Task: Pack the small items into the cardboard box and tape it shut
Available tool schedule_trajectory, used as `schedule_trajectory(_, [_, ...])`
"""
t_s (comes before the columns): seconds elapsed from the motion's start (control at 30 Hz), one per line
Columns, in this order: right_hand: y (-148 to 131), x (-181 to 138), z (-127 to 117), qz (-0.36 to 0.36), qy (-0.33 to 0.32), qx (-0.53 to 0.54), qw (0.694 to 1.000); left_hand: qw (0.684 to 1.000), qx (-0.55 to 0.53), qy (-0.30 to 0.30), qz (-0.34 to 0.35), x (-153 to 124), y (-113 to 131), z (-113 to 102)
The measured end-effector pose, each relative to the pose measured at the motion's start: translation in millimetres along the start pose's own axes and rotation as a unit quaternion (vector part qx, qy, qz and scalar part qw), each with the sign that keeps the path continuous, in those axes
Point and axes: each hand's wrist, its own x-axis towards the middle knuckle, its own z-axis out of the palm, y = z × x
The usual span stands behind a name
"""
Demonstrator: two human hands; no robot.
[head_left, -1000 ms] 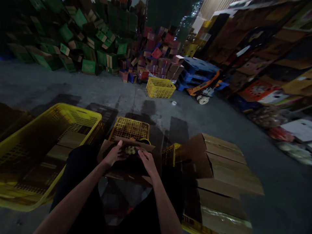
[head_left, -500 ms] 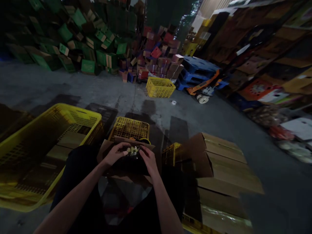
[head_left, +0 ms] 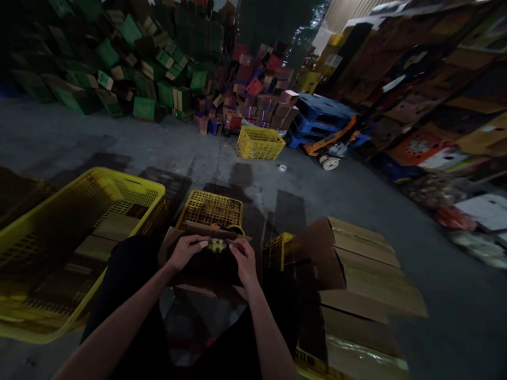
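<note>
Head: left hand (head_left: 185, 253), right hand (head_left: 244, 259) pinch one yellowish object (head_left: 217, 245) over one carton (head_left: 204, 290).

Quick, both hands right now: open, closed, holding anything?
Left hand: closed, fingertips pinching the small yellow-green item.
Right hand: closed, pinching the same item from the other side, over the open cardboard box.

No text, label or number is legible on the boxes (head_left: 358, 264) or crates (head_left: 259, 142)
</note>
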Motion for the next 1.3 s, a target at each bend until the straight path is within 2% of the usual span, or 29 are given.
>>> schedule_trajectory(0.1, [0.6,-0.2,0.0,-0.002,-0.001,0.017,1.0,1.0,-0.013,0.009,0.001,-0.6,0.7,0.9])
schedule_trajectory(0.23, [-1.3,-0.5,-0.6,0.006,-0.018,0.034,0.999,0.999,-0.032,-0.015,0.009,-1.2,-1.2,-0.3])
schedule_trajectory(0.3, [-3.2,-0.7,-0.9,0.002,-0.022,0.041,0.999,0.995,-0.087,-0.009,-0.049,-0.6,-5.8,-1.0])
schedule_trajectory(0.4, [-6.7,-1.7,-0.6,-0.012,-0.021,0.039,0.999,0.973,-0.153,-0.001,-0.174,1.2,-13.8,-2.0])
schedule_trajectory(0.47, [-9.4,-2.6,-0.3,-0.012,-0.03,0.039,0.999,0.963,-0.183,-0.031,-0.198,2.4,-16.7,-3.4])
schedule_trajectory(0.57, [-13.0,-3.7,0.2,-0.01,-0.064,0.039,0.997,0.96,-0.223,-0.068,-0.155,3.6,-17.1,-6.3])
schedule_trajectory(0.77, [-11.8,-3.2,4.0,-0.007,-0.112,0.008,0.994,0.971,-0.204,-0.031,-0.123,3.8,-20.1,-6.0])
schedule_trajectory(0.9, [-11.1,-2.7,4.2,-0.029,-0.111,-0.004,0.993,0.978,-0.181,-0.027,-0.103,3.2,-21.0,-4.9])
schedule_trajectory(1.0, [-12.8,-2.6,1.9,-0.035,-0.086,-0.016,0.996,0.981,-0.168,-0.023,-0.093,3.0,-18.8,-5.8])
schedule_trajectory(1.1, [-11.4,-3.3,0.5,-0.006,-0.062,-0.022,0.998,0.982,-0.161,-0.035,-0.093,2.0,-15.9,-6.9])
schedule_trajectory(1.23, [-1.2,-4.1,0.1,0.067,-0.059,0.055,0.994,0.982,-0.145,-0.071,-0.096,-0.8,-12.3,-7.6])
schedule_trajectory(1.3, [5.2,-3.1,-1.1,0.08,-0.061,0.078,0.992,0.982,-0.14,-0.079,-0.094,-1.8,-11.5,-7.2])
